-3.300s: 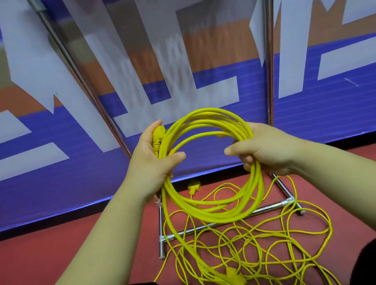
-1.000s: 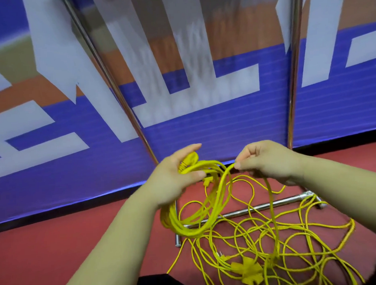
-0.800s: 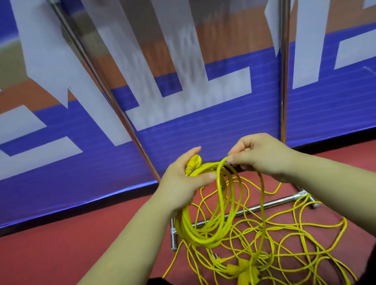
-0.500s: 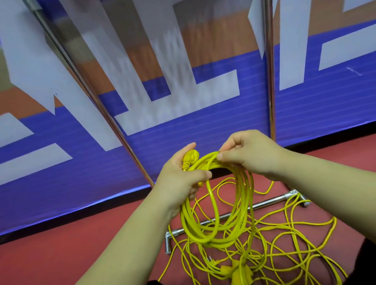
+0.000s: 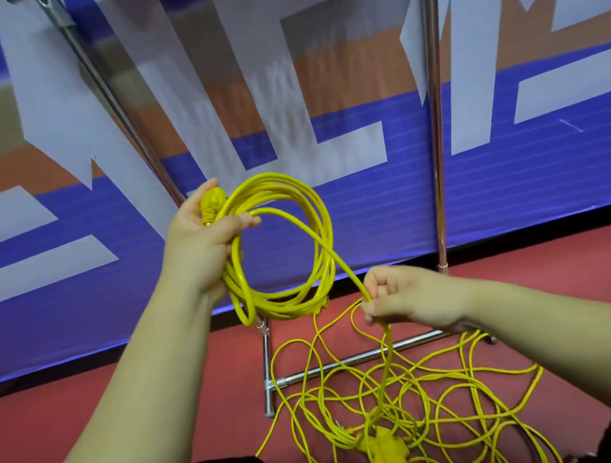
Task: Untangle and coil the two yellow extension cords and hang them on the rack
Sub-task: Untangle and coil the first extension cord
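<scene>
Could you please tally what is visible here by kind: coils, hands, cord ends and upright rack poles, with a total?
Coils: 1, the coil
Hands: 2, left hand gripping the coil, right hand pinching the loose cord
Cord ends plainly seen: 2, plug and socket block
Upright rack poles: 2, left pole and right pole
Total: 7
</scene>
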Tool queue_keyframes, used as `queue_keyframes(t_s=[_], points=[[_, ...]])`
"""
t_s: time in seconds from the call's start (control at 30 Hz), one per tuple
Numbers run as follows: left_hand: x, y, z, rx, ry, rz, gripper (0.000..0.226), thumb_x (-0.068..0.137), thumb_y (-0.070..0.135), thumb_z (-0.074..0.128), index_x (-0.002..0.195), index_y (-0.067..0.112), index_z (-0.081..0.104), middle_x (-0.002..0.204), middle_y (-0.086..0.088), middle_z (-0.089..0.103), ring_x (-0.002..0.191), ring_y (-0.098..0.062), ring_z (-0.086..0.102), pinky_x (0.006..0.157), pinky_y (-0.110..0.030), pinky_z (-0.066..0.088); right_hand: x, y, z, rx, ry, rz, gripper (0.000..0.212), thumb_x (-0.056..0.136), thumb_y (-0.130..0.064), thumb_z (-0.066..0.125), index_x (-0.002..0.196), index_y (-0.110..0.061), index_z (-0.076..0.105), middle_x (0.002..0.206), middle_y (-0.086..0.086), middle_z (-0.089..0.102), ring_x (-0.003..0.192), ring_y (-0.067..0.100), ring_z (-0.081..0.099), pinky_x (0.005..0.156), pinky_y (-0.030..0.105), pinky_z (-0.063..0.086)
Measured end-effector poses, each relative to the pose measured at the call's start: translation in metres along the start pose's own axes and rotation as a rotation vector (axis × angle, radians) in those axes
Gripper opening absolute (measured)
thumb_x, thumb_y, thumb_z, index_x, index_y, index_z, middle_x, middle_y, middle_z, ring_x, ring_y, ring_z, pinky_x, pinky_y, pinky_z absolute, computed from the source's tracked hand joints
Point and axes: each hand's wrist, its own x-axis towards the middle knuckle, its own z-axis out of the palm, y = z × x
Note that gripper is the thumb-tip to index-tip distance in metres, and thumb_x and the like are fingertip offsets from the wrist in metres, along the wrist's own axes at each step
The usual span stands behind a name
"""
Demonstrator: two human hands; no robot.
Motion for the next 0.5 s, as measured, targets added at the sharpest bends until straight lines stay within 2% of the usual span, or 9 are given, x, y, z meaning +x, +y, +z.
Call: queue_keyframes(t_s=[0.1, 0.23, 0.3, 0.4, 0.5], points=[[0.010, 0.012, -0.016, -0.041, 0.060, 0.044, 0.065, 0.088, -0.009, 0.061, 0.146, 0.015, 0.043, 0.079, -0.015, 0.069, 0.042, -0.011, 0.049, 0.039, -0.018, 0.036, -0.003, 0.025, 0.004, -0.124, -0.031, 0.080, 0.027, 0.094, 0.000, 0.064, 0.081, -0.014, 0.046, 0.063, 0.003, 0.051, 0.077, 0.013, 0.069, 0.066, 0.026, 0.041], [0.018, 0.023, -0.033, -0.072, 0.089, 0.080, 0.065, 0.089, -0.006, 0.060, 0.148, 0.015, 0.040, 0.082, -0.016, 0.067, 0.040, -0.010, 0.041, 0.039, -0.017, 0.035, -0.003, 0.020, -0.006, 0.144, 0.041, 0.115, 0.020, 0.095, -0.001, 0.063, 0.087, -0.014, 0.049, 0.084, 0.018, 0.062, 0.078, 0.018, 0.070, 0.072, 0.029, 0.051], [0.019, 0.023, -0.035, -0.034, 0.084, 0.087, 0.065, 0.089, -0.004, 0.062, 0.147, 0.018, 0.042, 0.084, -0.014, 0.072, 0.040, -0.010, 0.037, 0.041, -0.017, 0.034, -0.005, 0.010, -0.014, 0.225, 0.139, 0.129, 0.016, 0.096, -0.006, 0.063, 0.089, -0.016, 0.052, 0.086, 0.015, 0.065, 0.072, 0.017, 0.067, 0.064, 0.025, 0.054], [0.017, 0.014, -0.036, 0.007, 0.048, 0.048, 0.063, 0.093, 0.002, 0.064, 0.147, 0.027, 0.040, 0.088, -0.013, 0.075, 0.043, -0.011, 0.030, 0.042, -0.019, 0.031, -0.007, 0.000, -0.029, 0.311, 0.338, 0.078, 0.010, 0.096, -0.010, 0.062, 0.092, -0.018, 0.058, 0.081, 0.008, 0.069, 0.054, 0.011, 0.050, 0.054, 0.024, 0.041], [0.014, -0.005, -0.037, 0.090, 0.088, 0.020, 0.065, 0.094, 0.008, 0.067, 0.148, 0.031, 0.041, 0.088, -0.010, 0.074, 0.044, -0.013, 0.032, 0.043, -0.021, 0.037, -0.012, -0.009, -0.041, 0.383, 0.474, 0.030, 0.005, 0.097, -0.012, 0.062, 0.094, -0.016, 0.062, 0.076, 0.004, 0.065, 0.049, 0.008, 0.038, 0.050, 0.022, 0.035]])
